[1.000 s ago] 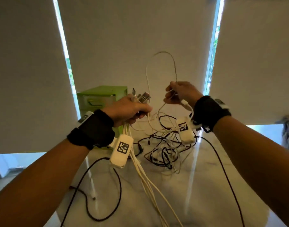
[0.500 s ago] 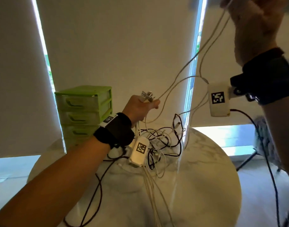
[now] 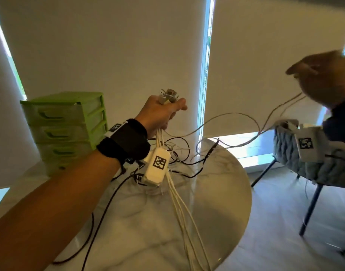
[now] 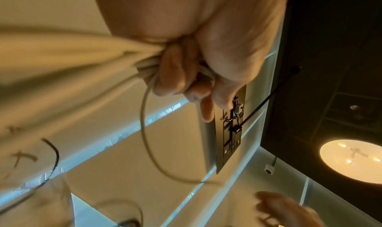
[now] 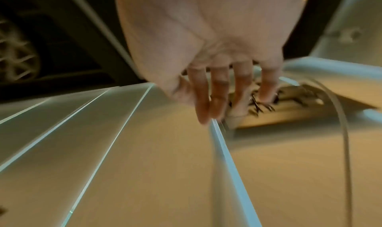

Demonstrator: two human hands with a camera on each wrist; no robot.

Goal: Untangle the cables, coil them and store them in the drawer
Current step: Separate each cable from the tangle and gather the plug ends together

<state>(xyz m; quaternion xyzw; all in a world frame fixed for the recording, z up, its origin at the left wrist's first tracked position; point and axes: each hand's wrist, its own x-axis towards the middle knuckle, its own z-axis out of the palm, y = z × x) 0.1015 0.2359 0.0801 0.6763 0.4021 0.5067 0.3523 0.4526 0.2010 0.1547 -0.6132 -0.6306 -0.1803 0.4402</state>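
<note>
My left hand [image 3: 162, 114] is raised above the table and grips a bundle of white cables [image 3: 179, 202]. Their plugs [image 3: 167, 95] stick out above the fist, and the strands hang down past the table's front edge. In the left wrist view the fingers [image 4: 175, 76] curl round that bundle [image 4: 144, 63]. My right hand [image 3: 324, 81] is far out to the right, blurred. One long white cable [image 3: 236, 114] runs from the tangle [image 3: 179, 153] on the table up to its underside. In the right wrist view its fingers [image 5: 219, 91] are stretched straight, and the cable [image 5: 344, 132] passes beside them.
A green drawer unit [image 3: 64, 122] with shut drawers stands at the back left of the round marble table [image 3: 216, 192]. A black cable [image 3: 101, 212] trails toward the front left. A grey chair [image 3: 296, 167] stands to the right of the table.
My right hand swept from high overhead down and out to the right, drawing the long white cable sideways. The left hand kept its grip and stayed roughly in place.
</note>
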